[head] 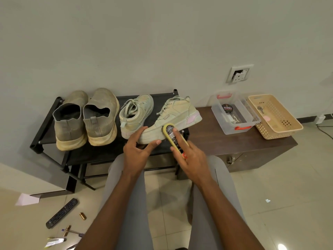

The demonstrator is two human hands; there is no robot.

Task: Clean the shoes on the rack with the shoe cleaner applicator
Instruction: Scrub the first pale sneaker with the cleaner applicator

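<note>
1. Black shoe rack against the wall, four shoes on its top shelf.
2. Left pair – worn grey knit slip-ons, side by side, heels toward the camera, soles yellowed.
3. Right pair – pale green lace-up sneakers. The inner sneaker sits heel toward the camera; the outer sneaker lies side-on, toe at the rack's front edge, pink patch at the heel.
4. Left hand – grip grasping the toe of the outer sneaker, fingers over the top, thumb along the sole edge.
5. Right hand – grip grasping the shoe cleaner applicator, a yellow-edged bottle with a black label; index finger laid along the label, thumb on the near edge. The applicator's far end touches the outer sneaker's side, just above the sole.
6. Person is seated, grey trousers in view below the forearms.
7. Dark brown worktop just right of the rack, carrying a clear plastic box with red latches and a round black tin inside, and a beige perforated basket beside it.
8. Wall socket above the worktop.
9. Tiled floor at lower left: black remote control, small brass-coloured cylinder, a few pens, a paper scrap.
</note>
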